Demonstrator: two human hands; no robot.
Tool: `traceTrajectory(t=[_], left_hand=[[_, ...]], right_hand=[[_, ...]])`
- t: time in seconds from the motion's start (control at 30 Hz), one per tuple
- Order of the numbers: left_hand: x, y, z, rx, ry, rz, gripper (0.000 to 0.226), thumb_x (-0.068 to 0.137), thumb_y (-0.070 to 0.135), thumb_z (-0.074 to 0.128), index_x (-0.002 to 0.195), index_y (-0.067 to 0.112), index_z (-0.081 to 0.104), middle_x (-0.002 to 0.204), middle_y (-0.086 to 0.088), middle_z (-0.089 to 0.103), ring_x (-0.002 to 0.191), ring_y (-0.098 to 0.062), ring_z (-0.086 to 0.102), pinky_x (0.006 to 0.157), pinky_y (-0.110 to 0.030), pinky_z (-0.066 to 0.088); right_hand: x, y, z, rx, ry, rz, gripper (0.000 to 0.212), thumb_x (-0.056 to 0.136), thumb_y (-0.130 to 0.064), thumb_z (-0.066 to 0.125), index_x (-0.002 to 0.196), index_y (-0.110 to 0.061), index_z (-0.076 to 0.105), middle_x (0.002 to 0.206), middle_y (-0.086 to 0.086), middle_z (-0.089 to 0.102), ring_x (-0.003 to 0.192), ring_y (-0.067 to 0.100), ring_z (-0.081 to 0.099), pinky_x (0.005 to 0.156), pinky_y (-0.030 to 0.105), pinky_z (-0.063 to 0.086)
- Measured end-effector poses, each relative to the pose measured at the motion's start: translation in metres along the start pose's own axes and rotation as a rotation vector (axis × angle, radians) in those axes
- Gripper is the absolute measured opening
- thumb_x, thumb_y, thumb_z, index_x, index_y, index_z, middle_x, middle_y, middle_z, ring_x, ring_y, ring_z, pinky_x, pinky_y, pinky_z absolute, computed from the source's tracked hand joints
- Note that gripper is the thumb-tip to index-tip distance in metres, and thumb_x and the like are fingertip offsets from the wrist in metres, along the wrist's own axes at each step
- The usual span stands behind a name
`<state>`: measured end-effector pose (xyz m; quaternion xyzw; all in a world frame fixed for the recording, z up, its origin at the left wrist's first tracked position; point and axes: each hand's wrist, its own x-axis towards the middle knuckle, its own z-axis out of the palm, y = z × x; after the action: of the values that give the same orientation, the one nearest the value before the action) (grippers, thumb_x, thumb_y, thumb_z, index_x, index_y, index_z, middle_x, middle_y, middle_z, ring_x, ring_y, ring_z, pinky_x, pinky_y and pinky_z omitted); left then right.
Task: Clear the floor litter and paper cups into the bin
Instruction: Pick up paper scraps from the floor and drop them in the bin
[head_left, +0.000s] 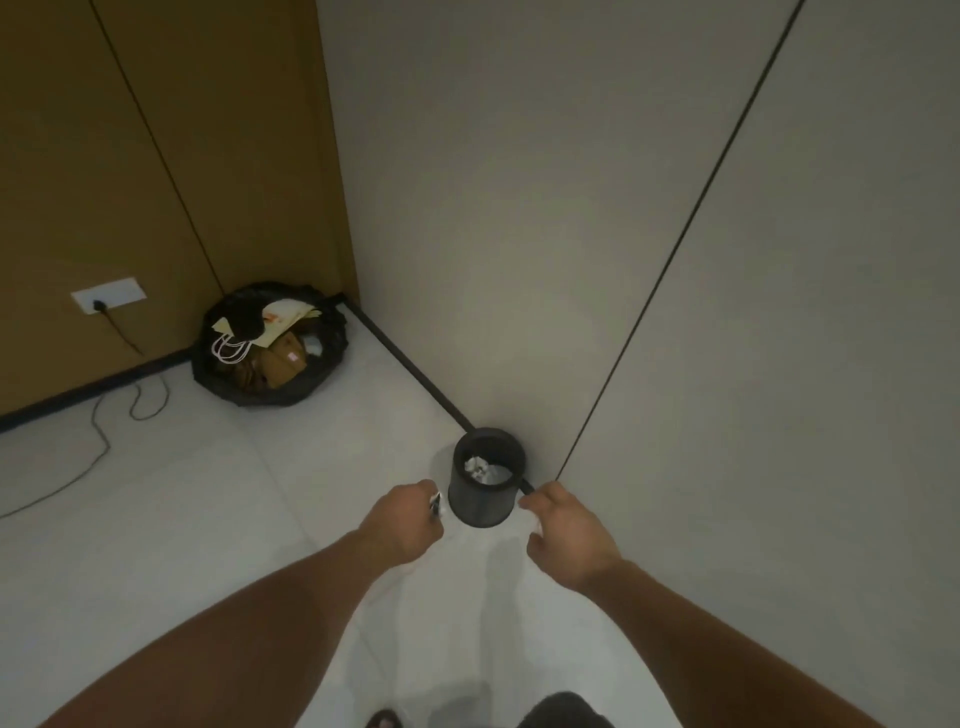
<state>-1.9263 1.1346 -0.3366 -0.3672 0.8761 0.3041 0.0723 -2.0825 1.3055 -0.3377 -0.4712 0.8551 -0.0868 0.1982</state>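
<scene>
The bin (480, 512) is standing on the floor (208, 519) against the right wall (571, 260), paper (480, 470) lying in it. The left hand (402, 525), pinching a scrap (435, 505), is hovering just left of it, the right hand (563, 530) just right. A bag (218, 384) is sitting behind, in the corner.

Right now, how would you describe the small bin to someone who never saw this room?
Follow the pale wall on the right down to its black skirting strip. The small bin stands on the floor beside that strip, an upright black cylinder holding crumpled white paper. Unlike the wide bag-lined bin in the far corner, stuffed with paper bags, it is narrow.
</scene>
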Motion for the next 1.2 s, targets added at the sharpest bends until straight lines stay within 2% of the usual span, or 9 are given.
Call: traceTrajectory(t=[0.17,0.37,0.57,0.7,0.83,0.97,1.1,1.2], left_hand=[[0.07,0.006,-0.024,-0.005,-0.039,0.069,0.01,0.088,0.02,0.056,0.093,0.012,0.053,0.097,-0.011,0.065,0.086,-0.026,0.063,0.069,-0.029,0.046],[0.172,0.025,-0.032,0.009,-0.089,0.113,0.017,0.087,0.021,0.056,0.101,0.011,0.056,0.1,-0.01,0.066,0.091,-0.027,0.063,0.075,-0.031,0.048],[0.269,0.03,-0.05,0.043,-0.165,0.028,0.015,0.089,0.023,0.057,0.1,0.014,0.055,0.092,-0.004,0.063,0.086,-0.019,0.062,0.077,-0.028,0.052],[0.327,0.041,-0.044,-0.037,-0.205,0.005,0.013,0.088,0.022,0.06,0.097,0.015,0.055,0.088,-0.002,0.06,0.082,-0.019,0.06,0.071,-0.026,0.048],[0.383,0.044,-0.011,-0.032,-0.31,0.028,0.01,0.088,0.025,0.059,0.087,0.023,0.05,0.087,-0.002,0.06,0.077,-0.014,0.057,0.062,-0.015,0.041],[0.452,0.025,0.037,-0.01,-0.388,0.038,0.01,0.089,0.026,0.057,0.093,0.018,0.052,0.098,-0.007,0.065,0.089,-0.021,0.061,0.074,-0.026,0.047],[0.519,-0.01,0.097,0.024,-0.452,0.057,0.011,0.09,0.026,0.057,0.09,0.02,0.049,0.099,-0.008,0.064,0.085,-0.019,0.057,0.068,-0.023,0.041],[0.563,-0.037,0.151,0.049,-0.473,0.102,0.01,0.09,0.026,0.057,0.089,0.019,0.05,0.086,-0.002,0.061,0.074,-0.014,0.053,0.062,-0.023,0.037]], right_hand=[[0.052,-0.001,-0.003,0.064,-0.023,0.054,0.052,0.091,-0.022,0.054,0.142,-0.024,0.046,0.145,-0.003,0.037,0.128,0.019,0.045,0.107,0.027,0.037],[0.15,0.039,-0.011,0.105,-0.028,0.121,0.05,0.092,-0.022,0.053,0.141,-0.025,0.044,0.142,-0.003,0.038,0.123,0.02,0.049,0.104,0.027,0.041],[0.264,0.072,-0.014,0.197,-0.069,0.186,0.046,0.094,-0.029,0.054,0.138,-0.025,0.045,0.141,0.002,0.041,0.123,0.024,0.048,0.104,0.031,0.042],[0.306,0.095,-0.006,0.232,-0.104,0.225,0.045,0.095,-0.028,0.05,0.14,-0.023,0.042,0.141,0.002,0.041,0.122,0.02,0.049,0.104,0.028,0.042],[0.33,0.115,0.014,0.311,-0.1,0.375,0.045,0.09,-0.021,0.052,0.135,-0.024,0.046,0.135,0.001,0.046,0.113,0.019,0.055,0.098,0.026,0.046],[0.362,0.133,0.063,0.381,-0.113,0.487,0.043,0.093,-0.026,0.056,0.135,-0.028,0.045,0.135,-0.003,0.046,0.119,0.014,0.051,0.102,0.023,0.044],[0.408,0.152,0.127,0.438,-0.054,0.617,0.043,0.091,-0.027,0.058,0.133,-0.028,0.047,0.135,-0.002,0.048,0.117,0.016,0.053,0.098,0.023,0.045],[0.446,0.171,0.186,0.463,-0.049,0.659,0.045,0.091,-0.027,0.06,0.134,-0.026,0.047,0.135,0.001,0.048,0.118,0.02,0.053,0.098,0.027,0.046]])
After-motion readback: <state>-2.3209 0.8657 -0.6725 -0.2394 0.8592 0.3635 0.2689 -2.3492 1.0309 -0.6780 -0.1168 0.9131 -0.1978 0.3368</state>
